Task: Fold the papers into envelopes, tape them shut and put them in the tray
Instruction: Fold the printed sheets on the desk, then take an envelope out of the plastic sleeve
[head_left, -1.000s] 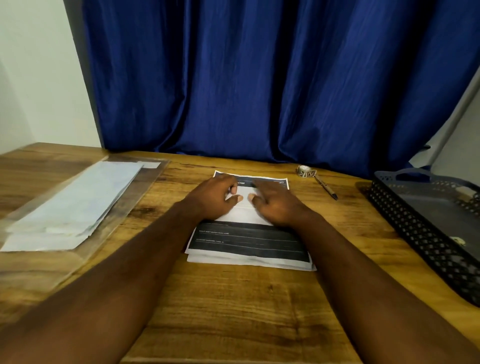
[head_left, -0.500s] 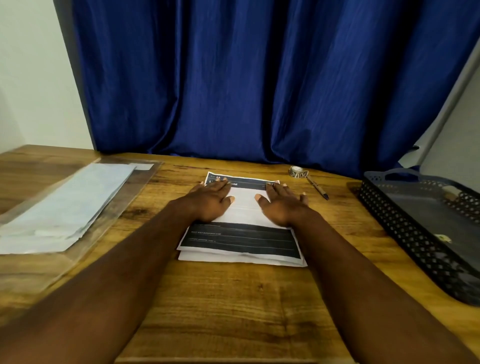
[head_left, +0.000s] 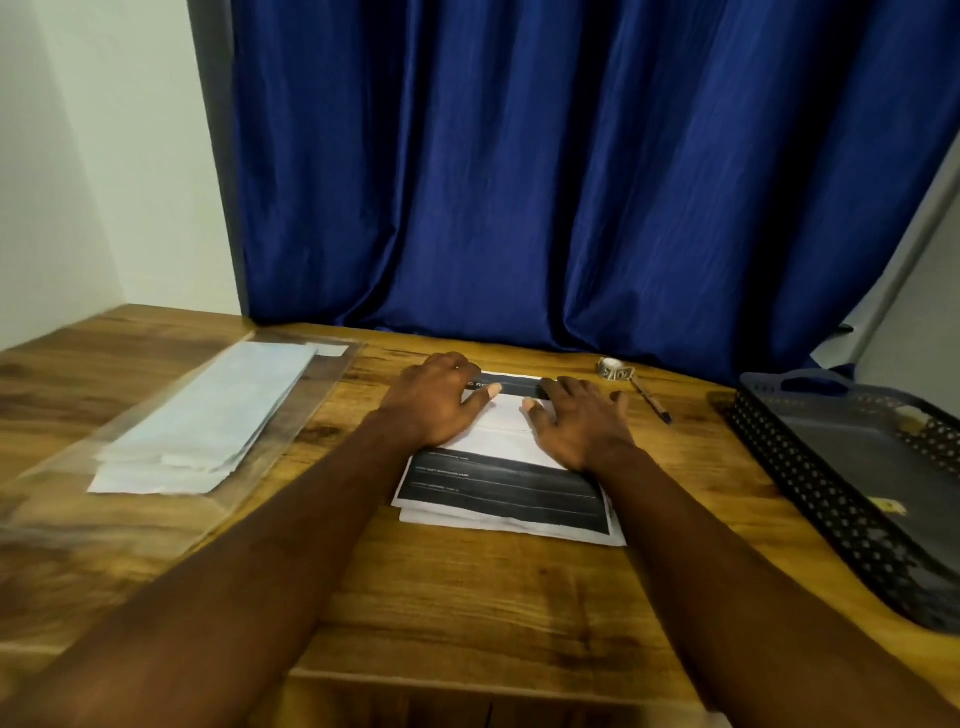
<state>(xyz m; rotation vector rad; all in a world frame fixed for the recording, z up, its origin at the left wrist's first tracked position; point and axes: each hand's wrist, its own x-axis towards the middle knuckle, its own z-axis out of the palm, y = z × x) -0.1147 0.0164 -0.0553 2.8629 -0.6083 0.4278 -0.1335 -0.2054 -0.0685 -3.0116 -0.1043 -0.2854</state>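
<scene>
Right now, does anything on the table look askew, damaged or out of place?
Nothing looks damaged or spilled. The printed sheet lies slightly skewed over the white sheet beneath, under the left hand and right hand. Small scraps lie in the black tray.

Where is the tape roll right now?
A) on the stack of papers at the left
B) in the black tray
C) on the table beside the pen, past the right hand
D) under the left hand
C: the tape roll sits on the table at the pen tip, beyond the right hand, outside the tray.
</scene>
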